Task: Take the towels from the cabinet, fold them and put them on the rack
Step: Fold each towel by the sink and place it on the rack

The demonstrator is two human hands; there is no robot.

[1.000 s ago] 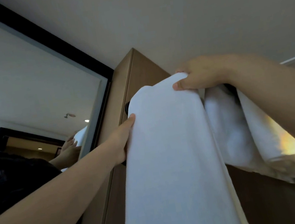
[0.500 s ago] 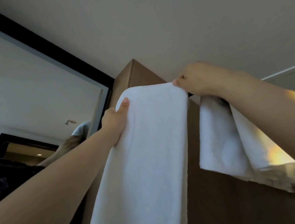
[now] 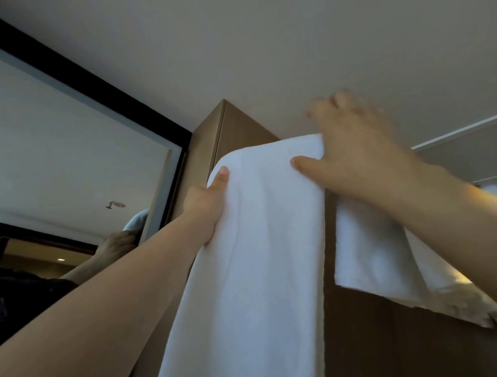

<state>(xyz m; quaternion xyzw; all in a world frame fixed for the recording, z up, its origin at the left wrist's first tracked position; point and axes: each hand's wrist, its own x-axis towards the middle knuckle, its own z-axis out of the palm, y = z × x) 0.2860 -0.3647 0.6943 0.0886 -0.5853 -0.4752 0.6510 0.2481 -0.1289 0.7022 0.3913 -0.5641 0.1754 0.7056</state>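
Note:
A long white towel [image 3: 252, 267] hangs down in front of the brown wooden cabinet [image 3: 239, 129], folded over at its top edge. My left hand [image 3: 206, 207] grips the towel's upper left edge, thumb on the front and fingers behind. My right hand [image 3: 354, 154] lies against the upper right corner, thumb flat on the front and fingers stretched up past the top edge, blurred. A second white towel [image 3: 374, 253] hangs to the right, below my right forearm. Whatever the towels hang on is hidden.
A large black-framed mirror [image 3: 45, 159] fills the left side and reflects my arm and the towel. The ceiling is close above the cabinet. A pale panel [image 3: 475, 153] shows at the far right.
The towel has been lifted higher and its top edge straightened. My left hand moved up to the upper left edge. My right hand went from pinching the corner to lying spread over it.

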